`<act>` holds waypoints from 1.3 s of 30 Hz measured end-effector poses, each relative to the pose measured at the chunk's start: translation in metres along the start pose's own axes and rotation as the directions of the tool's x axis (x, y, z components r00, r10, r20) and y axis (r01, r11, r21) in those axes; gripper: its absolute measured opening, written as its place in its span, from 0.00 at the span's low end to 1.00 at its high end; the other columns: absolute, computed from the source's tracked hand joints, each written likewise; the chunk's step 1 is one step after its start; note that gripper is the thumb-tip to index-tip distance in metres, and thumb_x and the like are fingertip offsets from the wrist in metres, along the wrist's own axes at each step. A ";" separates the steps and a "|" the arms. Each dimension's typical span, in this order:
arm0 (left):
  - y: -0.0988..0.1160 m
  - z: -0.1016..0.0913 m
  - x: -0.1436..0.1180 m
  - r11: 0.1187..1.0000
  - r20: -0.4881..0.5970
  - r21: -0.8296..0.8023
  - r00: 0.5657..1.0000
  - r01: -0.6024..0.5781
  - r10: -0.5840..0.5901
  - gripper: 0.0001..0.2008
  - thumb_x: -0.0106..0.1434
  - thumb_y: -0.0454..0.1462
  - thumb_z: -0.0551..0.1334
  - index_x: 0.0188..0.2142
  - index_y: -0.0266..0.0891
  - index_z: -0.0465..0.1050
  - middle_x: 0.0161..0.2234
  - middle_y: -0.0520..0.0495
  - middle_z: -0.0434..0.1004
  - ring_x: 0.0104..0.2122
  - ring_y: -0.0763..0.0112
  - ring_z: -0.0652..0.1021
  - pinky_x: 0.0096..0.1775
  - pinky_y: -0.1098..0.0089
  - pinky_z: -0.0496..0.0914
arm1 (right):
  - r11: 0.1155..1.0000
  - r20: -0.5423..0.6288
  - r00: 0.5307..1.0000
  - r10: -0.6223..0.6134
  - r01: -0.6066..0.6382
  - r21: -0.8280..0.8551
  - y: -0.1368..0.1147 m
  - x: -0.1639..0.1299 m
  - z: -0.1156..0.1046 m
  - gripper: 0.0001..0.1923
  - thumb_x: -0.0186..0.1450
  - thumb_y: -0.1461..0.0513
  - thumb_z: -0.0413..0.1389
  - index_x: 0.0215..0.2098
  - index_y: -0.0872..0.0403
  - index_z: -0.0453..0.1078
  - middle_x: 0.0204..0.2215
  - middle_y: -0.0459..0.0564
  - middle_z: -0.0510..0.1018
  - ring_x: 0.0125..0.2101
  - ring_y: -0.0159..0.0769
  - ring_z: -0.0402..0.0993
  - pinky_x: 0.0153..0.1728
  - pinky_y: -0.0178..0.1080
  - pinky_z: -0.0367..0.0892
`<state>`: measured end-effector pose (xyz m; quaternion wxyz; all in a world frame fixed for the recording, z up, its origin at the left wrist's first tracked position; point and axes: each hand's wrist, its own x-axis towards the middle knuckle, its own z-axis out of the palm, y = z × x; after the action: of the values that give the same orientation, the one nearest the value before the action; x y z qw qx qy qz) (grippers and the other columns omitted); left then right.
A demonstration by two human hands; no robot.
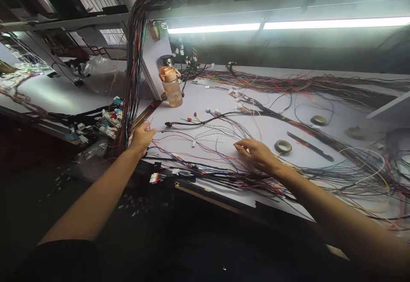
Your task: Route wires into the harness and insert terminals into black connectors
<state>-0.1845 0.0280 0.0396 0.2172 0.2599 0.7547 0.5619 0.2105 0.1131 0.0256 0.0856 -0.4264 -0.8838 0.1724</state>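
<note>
My left hand (141, 140) is at the left end of the bench, beside a thick hanging bundle of wires (132, 77). Its fingers are curled round thin red wires, and its thumb points right. Those red wires (174, 136) run across the white bench top toward a small white connector (194, 144). My right hand (256, 153) hovers low over the wires at mid-bench, fingertips pinched together; whatever is between them is too small to make out. Below both hands lies a dark wire harness (205, 170), ending at a white and orange connector (154, 178).
Right of my right hand lie a tape roll (283, 146), a black knife-like tool (310, 146) and another tape roll (319, 120). An orange bottle (171, 86) stands behind. Sleeved harness branches (272, 113) and long wires (288, 84) cross the bench under the lamp (214, 28).
</note>
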 end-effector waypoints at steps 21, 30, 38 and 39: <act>0.065 0.156 -0.021 0.508 0.631 0.401 0.631 -0.763 0.451 0.09 0.61 0.37 0.59 0.34 0.44 0.79 0.39 0.43 0.79 0.45 0.56 0.72 0.49 0.55 0.55 | 0.996 0.112 0.993 -0.023 0.013 0.089 -0.012 0.032 -0.007 0.08 0.67 0.59 0.53 0.40 0.49 0.75 0.33 0.46 0.80 0.32 0.34 0.73 0.32 0.33 0.59; 0.098 0.164 -0.046 0.358 0.695 0.180 0.376 -0.916 0.613 0.14 0.63 0.45 0.61 0.45 0.44 0.77 0.45 0.43 0.78 0.49 0.56 0.71 0.52 0.55 0.52 | 0.932 -0.129 0.992 -0.014 0.060 0.358 -0.027 0.044 -0.022 0.11 0.69 0.59 0.51 0.35 0.55 0.72 0.26 0.45 0.74 0.26 0.28 0.66 0.29 0.32 0.60; 0.125 0.128 -0.062 0.522 0.784 -0.104 0.253 -0.847 0.567 0.19 0.65 0.47 0.57 0.32 0.34 0.77 0.28 0.48 0.75 0.27 0.74 0.71 0.32 0.71 0.63 | 0.667 -0.011 0.987 -0.158 0.115 0.736 -0.023 0.038 -0.061 0.12 0.67 0.56 0.53 0.34 0.58 0.70 0.26 0.45 0.72 0.24 0.25 0.68 0.27 0.31 0.65; 0.130 0.120 -0.060 0.512 0.773 -0.090 0.264 -0.854 0.577 0.18 0.64 0.47 0.58 0.31 0.34 0.76 0.27 0.48 0.74 0.27 0.75 0.71 0.31 0.72 0.63 | 0.662 0.053 0.983 -0.174 0.077 0.745 -0.020 0.035 -0.059 0.12 0.67 0.56 0.54 0.35 0.58 0.71 0.26 0.45 0.73 0.25 0.26 0.69 0.28 0.32 0.66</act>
<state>-0.0448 0.1084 0.1336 0.1606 0.8092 0.4785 0.3006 0.1920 0.1430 0.0876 0.2095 -0.2819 -0.7686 0.5346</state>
